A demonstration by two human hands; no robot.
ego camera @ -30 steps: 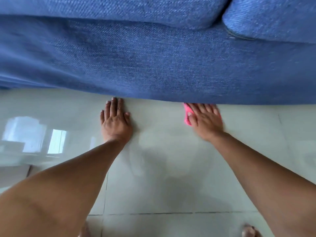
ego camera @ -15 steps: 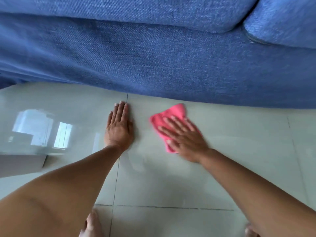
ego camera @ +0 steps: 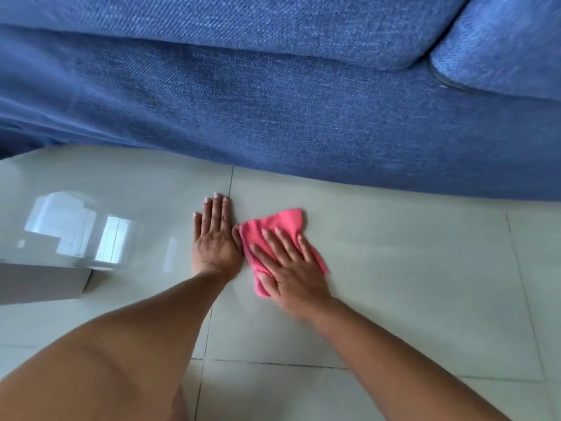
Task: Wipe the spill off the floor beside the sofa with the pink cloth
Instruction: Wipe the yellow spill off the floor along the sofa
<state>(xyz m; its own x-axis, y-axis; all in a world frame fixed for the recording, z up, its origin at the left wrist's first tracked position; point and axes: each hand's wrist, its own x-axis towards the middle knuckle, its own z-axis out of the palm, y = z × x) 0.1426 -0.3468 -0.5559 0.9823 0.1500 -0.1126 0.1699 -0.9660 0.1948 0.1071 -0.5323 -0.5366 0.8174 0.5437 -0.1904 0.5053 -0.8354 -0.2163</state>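
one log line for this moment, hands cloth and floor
right hand flat on pink cloth, pressing it to floor | left hand flat on floor, beside cloth | sofa behind

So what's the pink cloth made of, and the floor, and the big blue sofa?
The pink cloth looks like soft, fuzzy fabric, maybe microfibre: it crumples under the right hand. The floor looks like glossy glazed tile: it mirrors a window and has thin grout lines. The sofa looks like coarse woven fabric with a visible diagonal weave.

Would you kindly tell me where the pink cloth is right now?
Centre of the head view: the pink cloth lies on the floor under the right hand, beside the left hand, near the sofa.
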